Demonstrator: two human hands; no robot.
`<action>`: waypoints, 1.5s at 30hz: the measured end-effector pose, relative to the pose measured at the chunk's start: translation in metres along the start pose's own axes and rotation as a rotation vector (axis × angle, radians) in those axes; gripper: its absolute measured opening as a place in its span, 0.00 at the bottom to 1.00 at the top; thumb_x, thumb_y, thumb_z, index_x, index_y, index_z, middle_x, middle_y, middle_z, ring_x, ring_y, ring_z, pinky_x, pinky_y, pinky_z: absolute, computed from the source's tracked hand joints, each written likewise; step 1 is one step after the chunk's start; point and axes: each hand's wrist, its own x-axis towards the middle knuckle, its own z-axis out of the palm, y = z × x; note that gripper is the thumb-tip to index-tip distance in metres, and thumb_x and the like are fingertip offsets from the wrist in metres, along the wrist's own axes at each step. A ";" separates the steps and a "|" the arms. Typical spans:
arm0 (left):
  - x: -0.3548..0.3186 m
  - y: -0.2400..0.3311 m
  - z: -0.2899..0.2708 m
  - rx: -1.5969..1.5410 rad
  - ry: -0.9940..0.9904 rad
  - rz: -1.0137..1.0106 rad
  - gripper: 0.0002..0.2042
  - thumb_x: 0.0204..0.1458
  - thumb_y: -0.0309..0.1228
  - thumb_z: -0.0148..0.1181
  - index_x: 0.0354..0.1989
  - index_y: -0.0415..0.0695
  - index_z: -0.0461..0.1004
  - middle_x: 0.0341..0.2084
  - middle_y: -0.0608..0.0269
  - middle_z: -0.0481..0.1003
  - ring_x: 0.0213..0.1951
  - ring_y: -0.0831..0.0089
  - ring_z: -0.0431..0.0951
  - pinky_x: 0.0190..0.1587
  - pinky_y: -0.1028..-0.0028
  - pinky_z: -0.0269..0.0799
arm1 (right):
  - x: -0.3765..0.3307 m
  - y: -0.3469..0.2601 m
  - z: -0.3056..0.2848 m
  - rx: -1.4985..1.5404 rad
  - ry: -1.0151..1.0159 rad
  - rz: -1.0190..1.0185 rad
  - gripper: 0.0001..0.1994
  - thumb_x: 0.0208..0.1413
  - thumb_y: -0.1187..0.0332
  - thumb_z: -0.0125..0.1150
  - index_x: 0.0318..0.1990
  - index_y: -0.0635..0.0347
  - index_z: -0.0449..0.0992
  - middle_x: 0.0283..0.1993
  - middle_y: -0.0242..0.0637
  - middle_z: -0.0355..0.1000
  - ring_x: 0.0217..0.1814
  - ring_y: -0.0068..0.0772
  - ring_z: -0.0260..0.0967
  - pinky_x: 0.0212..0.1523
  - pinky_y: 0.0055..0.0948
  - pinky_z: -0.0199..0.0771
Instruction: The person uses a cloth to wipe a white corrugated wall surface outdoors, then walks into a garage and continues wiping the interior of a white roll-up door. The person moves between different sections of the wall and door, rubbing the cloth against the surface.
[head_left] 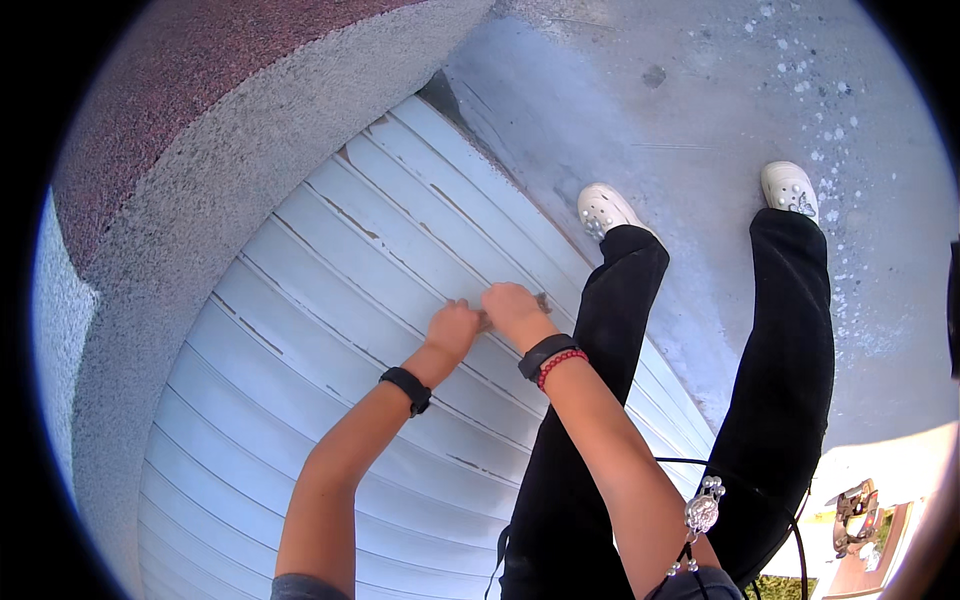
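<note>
In front of me is a white slatted door [330,300] with paint flaking along several of its grooves. My left hand [455,330] is closed close to its surface, fingers curled toward the other hand. Right beside it, my right hand [514,308] is closed too, knuckles up. Between the two hands a small greyish bit [486,322] shows, too hidden to name. Past the right hand's fingers a small dark metal piece [543,301], perhaps part of a latch, sticks out from the door. What the fingers grip is covered by the hands.
A rough grey and dark red wall [230,150] borders the door on the left. Grey concrete floor [690,110] with white spots lies to the right, under my white clogs [607,208]. A silver pendant on a cord [702,512] hangs by my right arm. Various objects [856,518] stand at the lower right.
</note>
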 end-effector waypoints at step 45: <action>-0.189 0.016 -0.054 -0.124 0.691 -0.115 0.05 0.39 0.23 0.56 0.26 0.43 0.70 0.22 0.58 0.69 0.28 0.60 0.72 0.31 0.67 0.68 | -0.125 -0.114 0.001 0.161 0.327 -0.134 0.11 0.46 0.65 0.54 0.39 0.55 0.73 0.30 0.45 0.71 0.35 0.49 0.67 0.38 0.38 0.68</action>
